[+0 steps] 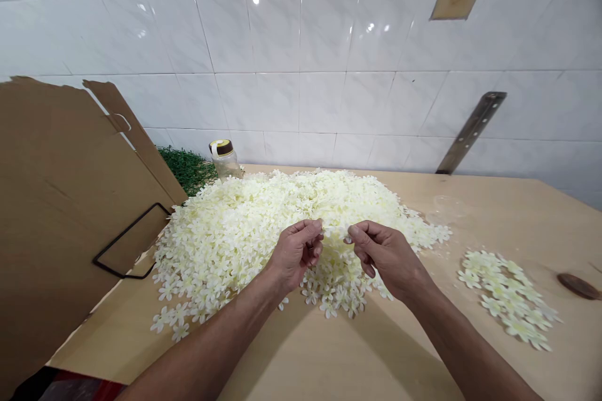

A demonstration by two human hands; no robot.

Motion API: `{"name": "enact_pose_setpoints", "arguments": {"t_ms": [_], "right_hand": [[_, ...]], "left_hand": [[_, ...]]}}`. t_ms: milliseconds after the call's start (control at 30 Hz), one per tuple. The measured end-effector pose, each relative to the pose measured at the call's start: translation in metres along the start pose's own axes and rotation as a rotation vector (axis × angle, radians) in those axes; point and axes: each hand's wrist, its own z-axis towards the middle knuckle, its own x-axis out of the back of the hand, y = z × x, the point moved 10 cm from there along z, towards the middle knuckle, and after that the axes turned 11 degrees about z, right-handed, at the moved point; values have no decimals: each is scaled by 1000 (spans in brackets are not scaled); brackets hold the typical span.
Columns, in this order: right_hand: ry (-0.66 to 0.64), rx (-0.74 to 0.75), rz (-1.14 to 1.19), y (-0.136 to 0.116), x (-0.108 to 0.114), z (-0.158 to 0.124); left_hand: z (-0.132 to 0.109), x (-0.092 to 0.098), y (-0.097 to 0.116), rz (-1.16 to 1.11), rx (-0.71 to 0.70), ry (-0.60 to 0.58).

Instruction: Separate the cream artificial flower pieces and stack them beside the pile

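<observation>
A wide heap of pale yellow-white artificial flowers (pixel 235 219) covers the middle of the wooden table. Above its front part, my left hand (pixel 300 250) is closed in a pinch, thumb against the fingers. Just to the right, my right hand (pixel 379 254) pinches too, its lower fingers curled. Something small and whitish shows between the two sets of fingertips, against flowers of the same colour; I cannot make out what it is. A smaller flat group of flowers (pixel 505 294) lies apart on the right.
A cardboard sheet (pixel 70 200) stands at the left, with a black wire frame (pixel 126 241) beside it. Behind the heap are green artificial foliage (pixel 185 168) and a clear bottle (pixel 226 161). A metal bracket (pixel 471 131) leans at the tiled wall. A dark oval object (pixel 578 286) lies far right.
</observation>
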Motion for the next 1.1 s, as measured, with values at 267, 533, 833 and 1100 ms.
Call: {"name": "enact_pose_setpoints", "arguments": {"t_ms": [267,533,833,1100], "right_hand": [[92,33,-85,-6,9,0],[195,233,-523,-26,12,-2],[-26,24,-212,5,-15,-1],[32,21,-180,5,-7,0]], "left_hand": [[0,0,-1,-7,-1,-7],[-1,-3,2,30,-23,-24],[-8,-12,9,173,-108,-24],[-6,-9,14,262,-189,1]]}}
